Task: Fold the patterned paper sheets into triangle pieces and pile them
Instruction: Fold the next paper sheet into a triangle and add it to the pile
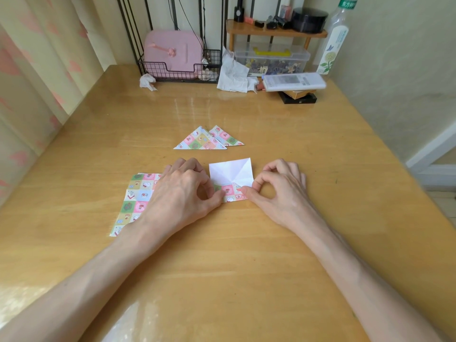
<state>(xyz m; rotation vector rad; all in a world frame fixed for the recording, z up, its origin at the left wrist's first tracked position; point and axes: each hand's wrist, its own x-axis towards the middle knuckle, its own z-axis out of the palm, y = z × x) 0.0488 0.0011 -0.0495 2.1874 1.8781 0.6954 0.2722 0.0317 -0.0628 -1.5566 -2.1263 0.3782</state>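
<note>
Left hand [182, 191]: palm down, my fingers curled; thumb and forefinger pinch the left edge of the folded sheet [232, 172].
Right hand [281, 186]: palm down; thumb and forefinger form a ring and pinch the sheet's right edge.
Left forearm [98, 272]: bare, angled inward.
Right forearm [357, 267]: bare, angled inward.

Two bare forearms end in a bare left hand [183, 191] and right hand [278, 191].

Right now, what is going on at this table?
A person is folding a patterned paper sheet on the wooden table. The left hand and the right hand pinch its near edge, turned up over the white side. Two finished triangles lie overlapping farther back, and flat patterned paper lies under the left hand.
</note>
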